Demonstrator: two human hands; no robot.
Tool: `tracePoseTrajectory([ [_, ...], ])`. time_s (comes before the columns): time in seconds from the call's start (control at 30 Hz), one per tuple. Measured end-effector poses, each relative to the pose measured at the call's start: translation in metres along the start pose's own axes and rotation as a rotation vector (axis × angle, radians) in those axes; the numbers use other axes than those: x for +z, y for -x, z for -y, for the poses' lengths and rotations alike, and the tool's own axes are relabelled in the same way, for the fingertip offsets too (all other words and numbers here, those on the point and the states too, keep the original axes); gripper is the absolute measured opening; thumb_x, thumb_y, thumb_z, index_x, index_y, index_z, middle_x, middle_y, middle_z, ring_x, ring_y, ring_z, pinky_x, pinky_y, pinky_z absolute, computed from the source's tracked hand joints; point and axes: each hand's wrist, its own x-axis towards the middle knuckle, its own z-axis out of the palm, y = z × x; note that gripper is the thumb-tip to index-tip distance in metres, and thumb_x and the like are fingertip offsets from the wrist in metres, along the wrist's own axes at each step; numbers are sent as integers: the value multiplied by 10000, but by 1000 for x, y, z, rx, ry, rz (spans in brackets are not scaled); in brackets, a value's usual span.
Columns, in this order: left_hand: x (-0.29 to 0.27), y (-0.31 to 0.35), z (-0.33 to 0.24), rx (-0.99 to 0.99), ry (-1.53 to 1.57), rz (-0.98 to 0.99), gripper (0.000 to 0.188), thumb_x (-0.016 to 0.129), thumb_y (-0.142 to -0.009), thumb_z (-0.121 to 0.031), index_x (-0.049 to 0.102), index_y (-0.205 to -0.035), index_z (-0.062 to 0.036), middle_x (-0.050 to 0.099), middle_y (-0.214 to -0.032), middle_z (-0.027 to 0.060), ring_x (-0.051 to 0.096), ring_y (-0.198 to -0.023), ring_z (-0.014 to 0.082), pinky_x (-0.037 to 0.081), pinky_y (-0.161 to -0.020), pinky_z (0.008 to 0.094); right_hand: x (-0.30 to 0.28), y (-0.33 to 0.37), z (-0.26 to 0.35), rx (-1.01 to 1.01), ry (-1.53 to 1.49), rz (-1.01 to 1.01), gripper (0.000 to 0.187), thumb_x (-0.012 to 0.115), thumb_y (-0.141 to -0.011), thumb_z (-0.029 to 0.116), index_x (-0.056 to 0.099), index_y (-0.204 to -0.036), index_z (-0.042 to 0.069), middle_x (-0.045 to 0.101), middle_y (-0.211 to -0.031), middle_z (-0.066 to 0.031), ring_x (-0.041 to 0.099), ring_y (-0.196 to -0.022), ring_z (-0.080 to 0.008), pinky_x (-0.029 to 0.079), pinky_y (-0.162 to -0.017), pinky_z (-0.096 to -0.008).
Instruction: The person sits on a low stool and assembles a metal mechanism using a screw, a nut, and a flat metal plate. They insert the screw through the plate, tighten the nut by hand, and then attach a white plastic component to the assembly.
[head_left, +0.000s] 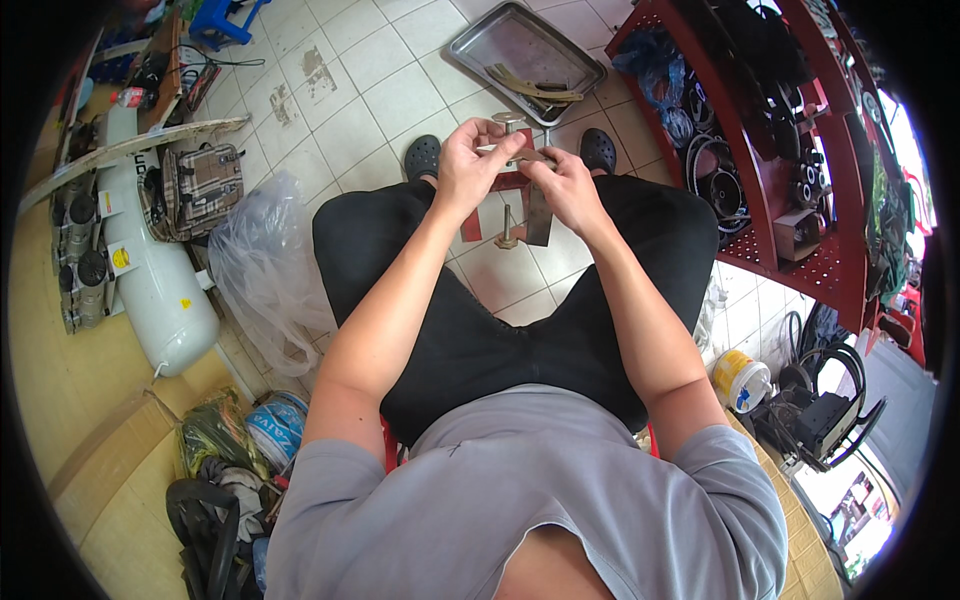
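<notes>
Over a red metal stand [471, 226] between my knees, both hands come together. My left hand [468, 165] is closed, thumb stretched along a thin, brownish flat strip [530, 155]. Fingers of my right hand [568, 190] pinch the same strip from the other side. Most of the strip is hidden by my fingers, so its exact kind cannot be made out. A round metal disc [508, 118] tops the stand just beyond my fingertips. Nearer to me, an upright bolt [507, 228] rises from the stand beside a dark flat leg [537, 220].
A metal tray [480, 38] holding curved strips [530, 86] lies ahead on the tiles. Red perforated shelving [775, 190] with coiled parts stands at right. On the left are a white cylinder [165, 290], a plaid bag [203, 190] and a clear plastic bag [262, 270].
</notes>
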Motion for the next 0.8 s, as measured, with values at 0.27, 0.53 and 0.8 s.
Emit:
tracePoseTrajectory([
  [0.27, 0, -1, -1, -3, 90, 41, 229, 610, -913, -161, 627, -1066, 7, 653, -909, 25, 570, -842, 63, 451, -763, 217, 0, -2, -4, -29, 8, -10, 348, 603, -813, 276, 614, -845, -70, 602, -640, -90, 563, -594, -145, 444, -569, -296],
  [0.53, -3, -1, 2, 5, 200, 97, 231, 615, -913, -149, 626, -1080, 10, 653, -937, 29, 585, -864, 79, 459, -779, 233, 4, -3, -11, -101, 43, -37, 367, 599, -810, 295, 606, -842, -71, 584, -599, -87, 554, -542, -150, 440, -523, -310],
  [0.8, -8, -5, 9, 64, 63, 28, 268, 704, -856, -221, 655, -976, 13, 684, -911, 55, 593, -750, 76, 473, -666, 222, 3, -4, -13, -76, 27, -36, 370, 601, -805, 290, 610, -863, -75, 575, -586, -86, 543, -514, -145, 427, -495, -303],
])
